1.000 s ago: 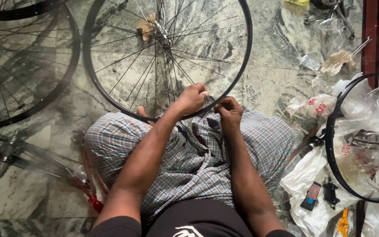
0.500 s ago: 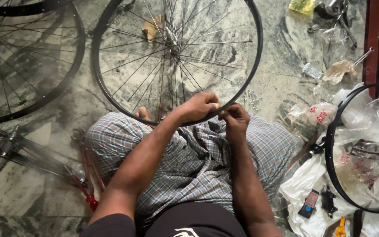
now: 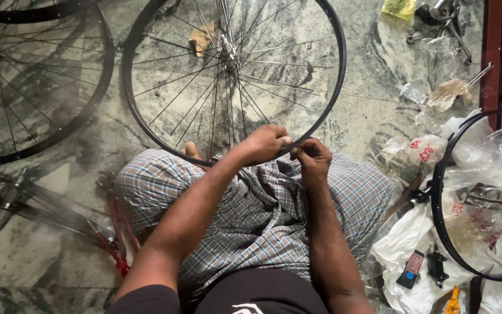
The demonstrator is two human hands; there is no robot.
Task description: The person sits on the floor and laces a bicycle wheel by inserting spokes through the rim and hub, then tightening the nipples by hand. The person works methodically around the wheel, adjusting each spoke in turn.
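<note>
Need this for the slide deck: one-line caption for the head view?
Seated person's left hand and right hand meet at the near rim of a spoked bicycle wheel on a marble floor.

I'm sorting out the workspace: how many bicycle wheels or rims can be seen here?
4: spoked wheel under both hands, spoked wheel at left, a rim edge top left, bare rim at right. More may lie outside view.

Floor (image 3: pixel 367 116): polished marble, grey-green veining, even soft light. Dark red wooden post (image 3: pixel 491 58) stands at its upper right edge; crumpled white plastic bags (image 3: pixel 413 244) litter the floor below that post.
</note>
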